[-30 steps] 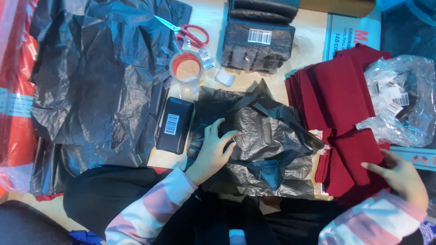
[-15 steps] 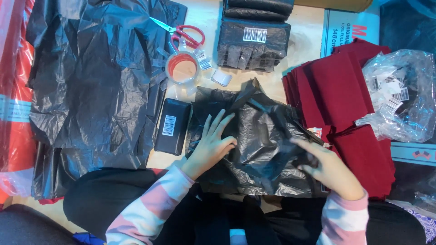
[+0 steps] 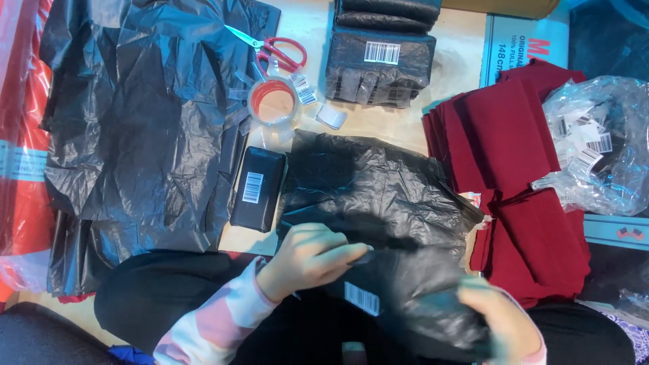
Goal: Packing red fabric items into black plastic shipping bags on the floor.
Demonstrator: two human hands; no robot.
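My left hand (image 3: 307, 257) and my right hand (image 3: 503, 324) both grip a black wrapped package (image 3: 399, 297) with a white barcode sticker, held low over my lap. The right hand is blurred by motion. Just beyond the package a crumpled black plastic bag (image 3: 378, 182) lies spread flat on the table. A smaller black wrapped packet (image 3: 257, 188) with a barcode sticker lies to the left of that bag.
A pile of black plastic sheets (image 3: 142, 115) covers the left. Red-handled scissors (image 3: 270, 49) and a tape roll (image 3: 274, 103) lie at the back, beside stacked black packets (image 3: 378, 57). Dark red folded cloths (image 3: 520, 169) and a clear bag of labels (image 3: 595, 142) sit right.
Both hands left the crumpled bag on the table and drew back toward my lap, now holding a black wrapped package. The bag on the table lies flatter than before.
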